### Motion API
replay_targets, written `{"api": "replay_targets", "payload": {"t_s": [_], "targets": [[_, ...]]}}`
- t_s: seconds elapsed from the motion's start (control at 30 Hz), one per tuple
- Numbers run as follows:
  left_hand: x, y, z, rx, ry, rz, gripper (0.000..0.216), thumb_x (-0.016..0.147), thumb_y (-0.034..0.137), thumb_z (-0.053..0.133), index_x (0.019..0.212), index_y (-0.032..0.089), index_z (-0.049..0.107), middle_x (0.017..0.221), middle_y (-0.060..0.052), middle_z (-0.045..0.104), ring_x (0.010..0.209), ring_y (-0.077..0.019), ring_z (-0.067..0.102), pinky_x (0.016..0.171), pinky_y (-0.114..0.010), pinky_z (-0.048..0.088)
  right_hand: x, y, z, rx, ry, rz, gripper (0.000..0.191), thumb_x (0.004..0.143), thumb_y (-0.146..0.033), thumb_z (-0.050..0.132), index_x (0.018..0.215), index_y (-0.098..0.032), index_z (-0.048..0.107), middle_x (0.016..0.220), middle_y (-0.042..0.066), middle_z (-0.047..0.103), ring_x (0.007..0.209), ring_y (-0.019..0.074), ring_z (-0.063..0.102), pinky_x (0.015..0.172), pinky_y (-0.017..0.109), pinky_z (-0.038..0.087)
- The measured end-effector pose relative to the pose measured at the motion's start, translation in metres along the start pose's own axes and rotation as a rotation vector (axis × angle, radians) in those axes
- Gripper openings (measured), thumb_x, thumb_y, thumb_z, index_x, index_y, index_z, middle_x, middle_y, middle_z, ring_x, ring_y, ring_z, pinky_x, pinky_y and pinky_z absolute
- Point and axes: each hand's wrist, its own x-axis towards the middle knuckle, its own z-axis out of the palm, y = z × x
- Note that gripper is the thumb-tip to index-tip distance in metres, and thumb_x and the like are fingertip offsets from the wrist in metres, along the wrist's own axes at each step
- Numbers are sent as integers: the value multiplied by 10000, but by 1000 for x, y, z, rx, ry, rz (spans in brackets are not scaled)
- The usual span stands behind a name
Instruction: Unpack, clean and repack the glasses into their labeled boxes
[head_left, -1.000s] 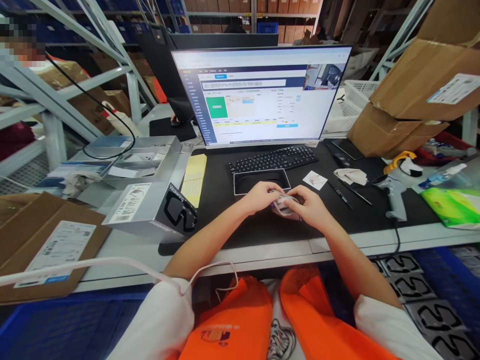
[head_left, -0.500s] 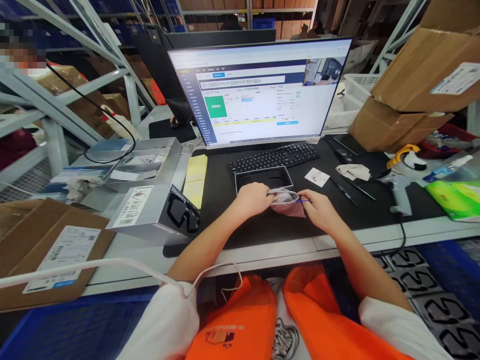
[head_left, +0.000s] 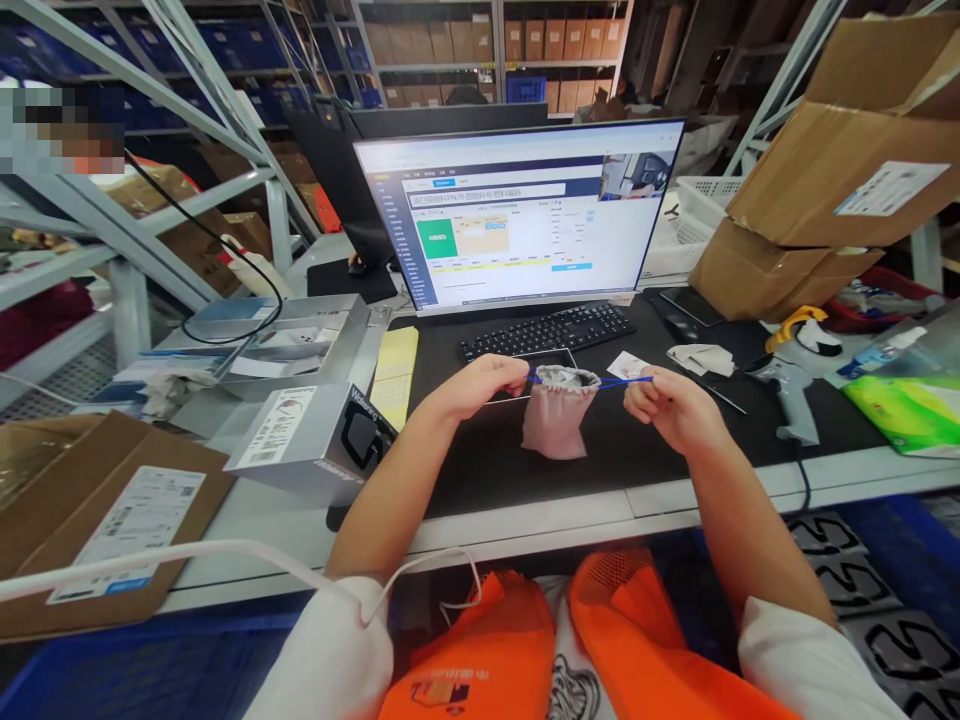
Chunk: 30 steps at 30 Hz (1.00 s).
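A small pink drawstring pouch (head_left: 555, 420) hangs above the black desk mat (head_left: 480, 450), its mouth gathered. My left hand (head_left: 480, 385) pinches the blue drawstring (head_left: 622, 381) at the pouch's left side. My right hand (head_left: 667, 405) is closed on the cord's other end, pulled out to the right. Behind the pouch lies a black foam tray (head_left: 544, 356) and a keyboard (head_left: 547, 330). A silver glasses box (head_left: 315, 440) sits to the left of my left arm.
A monitor (head_left: 517, 210) stands behind the keyboard. Cardboard boxes (head_left: 832, 190) are stacked at the right, with a barcode scanner (head_left: 787, 385), a cloth (head_left: 701, 358), a pen (head_left: 724, 398) and a small card (head_left: 628, 365) nearby. A flat cardboard parcel (head_left: 97, 500) lies at the left edge.
Both hands have lifted the pouch off the mat and moved apart, drawing the blue cord out sideways so the pouch mouth has gathered.
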Motion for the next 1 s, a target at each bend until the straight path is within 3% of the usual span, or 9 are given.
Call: {"api": "replay_targets", "payload": {"t_s": [0.07,0.17,0.4,0.5,0.6,0.7,0.8,0.9,1.0], "targets": [[-1,5,-4,-194,101,25,522,774,605,766,598,170,537,695,-21,556,704,-142,539,703,-282,443,-5,-2,-7,-82,-17,3,536,861,-622,649,591,-246,380,556,-28,316,512,149,357,525,326,312],[0,14,-3,-453,288,-14,586,824,524,750,534,198,360,599,17,422,616,-115,487,641,-264,453,-13,3,-18,-182,50,-28,606,873,-739,583,589,-254,359,538,-24,314,503,155,368,543,349,352],[-5,34,10,-754,569,146,540,987,291,498,587,207,145,580,45,179,517,-92,327,580,-212,434,-25,30,-44,-170,125,-67,582,881,-653,650,554,-242,400,506,-26,334,478,142,361,497,316,285],[-8,38,17,-807,557,192,501,995,252,444,591,197,153,597,33,216,553,-89,399,652,-217,484,-24,36,-57,-298,99,-33,570,921,-645,595,560,-236,427,521,-6,409,512,156,428,535,330,342],[-9,35,29,-676,525,213,529,980,354,499,584,197,186,614,16,317,650,-115,524,809,-294,553,-17,38,-61,-673,116,56,546,941,-650,538,615,-212,552,624,45,581,641,196,559,691,376,472],[-9,28,47,-489,391,225,582,913,493,627,545,198,286,661,-12,475,758,-163,617,903,-368,558,-7,38,-38,-951,196,-63,459,883,-589,651,1058,-168,707,1130,143,715,1076,313,657,1007,494,498],[-15,25,67,-208,225,244,543,901,631,624,598,198,499,753,-58,602,831,-211,649,891,-382,550,3,37,7,-958,-40,-282,787,809,-507,785,1479,-199,509,1591,166,441,1484,349,406,1220,537,352],[-26,30,77,172,41,345,575,955,708,484,737,203,650,864,-105,686,913,-244,655,926,-396,527,14,34,43,-856,-347,-315,494,885,-367,713,1349,-230,612,1438,119,590,1332,286,565,1127,448,464],[-32,35,68,479,-4,425,626,982,725,365,773,217,665,902,-111,714,969,-254,655,1002,-402,487,21,34,46,-883,-384,-272,174,926,-318,631,1052,-225,706,1102,70,705,973,216,672,889,346,533]]}}
